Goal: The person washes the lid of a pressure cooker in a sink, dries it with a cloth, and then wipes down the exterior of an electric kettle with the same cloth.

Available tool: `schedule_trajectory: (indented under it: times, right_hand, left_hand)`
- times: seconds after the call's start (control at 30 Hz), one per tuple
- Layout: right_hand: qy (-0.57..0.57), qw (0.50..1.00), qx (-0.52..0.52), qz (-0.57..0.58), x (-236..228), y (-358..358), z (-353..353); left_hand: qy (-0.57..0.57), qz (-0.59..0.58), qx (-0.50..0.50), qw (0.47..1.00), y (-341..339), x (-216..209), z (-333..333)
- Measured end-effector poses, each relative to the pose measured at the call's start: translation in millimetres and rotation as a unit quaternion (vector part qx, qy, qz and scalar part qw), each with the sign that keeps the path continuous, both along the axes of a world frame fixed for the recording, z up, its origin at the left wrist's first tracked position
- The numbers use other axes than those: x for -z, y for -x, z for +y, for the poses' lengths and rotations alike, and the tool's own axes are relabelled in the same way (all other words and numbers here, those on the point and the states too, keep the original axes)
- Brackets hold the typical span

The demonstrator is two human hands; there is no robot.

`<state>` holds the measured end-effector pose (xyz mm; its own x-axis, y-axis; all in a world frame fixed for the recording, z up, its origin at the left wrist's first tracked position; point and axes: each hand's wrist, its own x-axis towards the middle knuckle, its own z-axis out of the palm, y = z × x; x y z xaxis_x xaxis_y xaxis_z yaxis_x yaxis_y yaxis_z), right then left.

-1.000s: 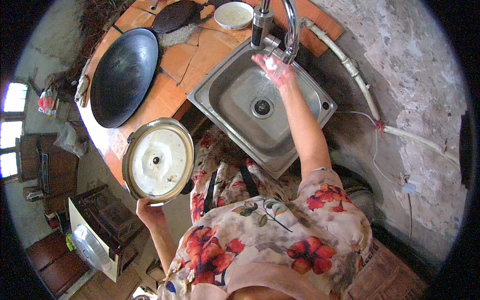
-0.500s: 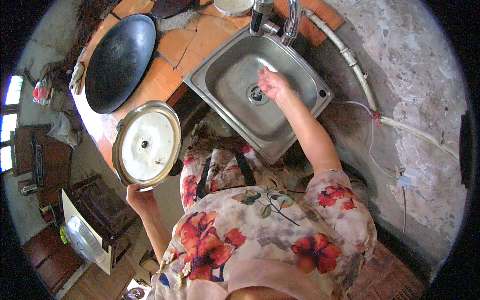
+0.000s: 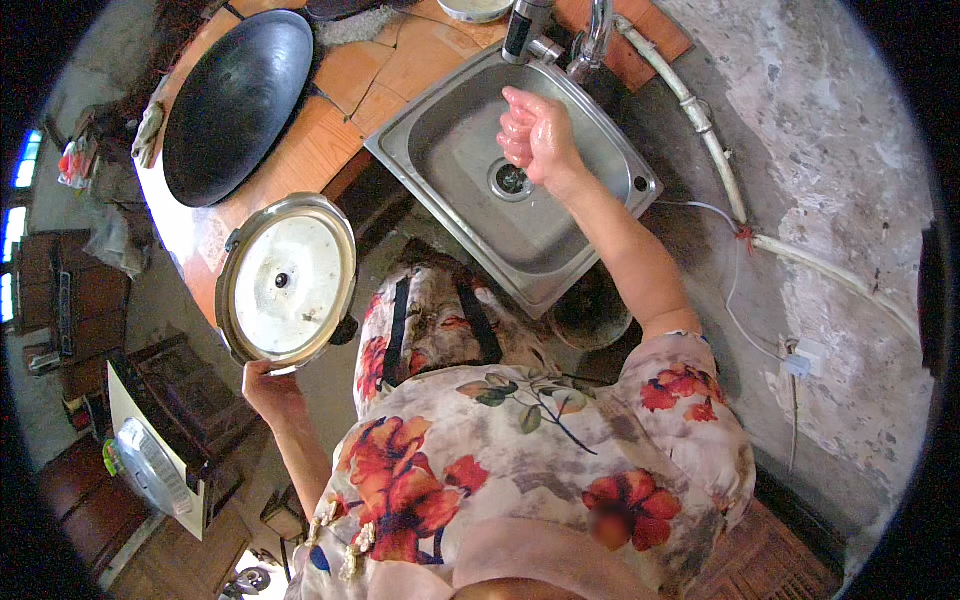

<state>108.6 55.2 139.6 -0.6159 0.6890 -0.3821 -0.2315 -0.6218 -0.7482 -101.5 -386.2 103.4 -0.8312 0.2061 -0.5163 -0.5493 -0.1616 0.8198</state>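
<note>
My left hand [image 3: 272,388] is closed on the lower edge of a pressure cooker lid [image 3: 290,285]. The lid is tilted up with its pale metal underside showing, a dark nut at its middle and a wavy rim. It is held near the orange tiled counter's edge. Over the steel sink [image 3: 440,215], my right hand [image 3: 538,138] is wet and loosely fisted, with nothing visible in it. The drain [image 3: 511,180] lies just below this hand. Beyond the hand, a chrome faucet [image 3: 592,45] stands at the sink's back edge.
A large black wok [image 3: 240,105] rests on the orange tiled counter [image 3: 400,60]. Behind it, a pale bowl [image 3: 475,8] sits near the faucet. A white pipe [image 3: 695,110] runs along the right wall. At lower left, a metal lid [image 3: 152,465] lies on a board.
My right hand has moved up toward the faucet and its fingers have curled in. The lid in my left hand has shifted slightly left and up in the view.
</note>
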Motion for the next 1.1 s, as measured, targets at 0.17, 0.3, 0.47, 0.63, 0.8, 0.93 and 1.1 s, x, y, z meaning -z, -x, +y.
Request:
schedule_trajectory:
  times: [0.17, 0.3, 0.47, 0.63, 0.8, 0.93, 1.1]
  right_hand:
    - [-0.107, 0.968, -0.131, 0.184, -61, -16, -3]
    - [0.080, 0.907, -0.184, 0.371, 27, -38, 30]
    - [0.002, 0.990, -0.133, -0.050, 197, -80, 12]
    - [0.174, 0.958, -0.092, 0.211, 97, -52, -3]
    - [0.070, 0.961, -0.111, 0.245, 72, -56, -7]
    - [-0.146, 0.982, -0.119, -0.014, 55, -63, -14]
    - [-0.090, 0.983, -0.102, 0.124, 34, -87, -5]
  left_hand:
    - [0.001, 0.009, -0.007, 1.000, -4, -5, -8]
    - [0.003, 0.017, -0.068, 0.998, -21, -22, 10]
    - [-0.016, 0.037, 0.017, 0.999, 4, -12, 0]
    - [0.000, 0.004, -0.025, 1.000, -9, -15, -12]
    - [-0.031, -0.004, -0.011, 0.999, -9, -5, 7]
    - [-0.027, -0.010, 0.004, 1.000, -10, -8, 13]
    - [-0.017, 0.026, 0.037, 0.999, -18, -23, 29]
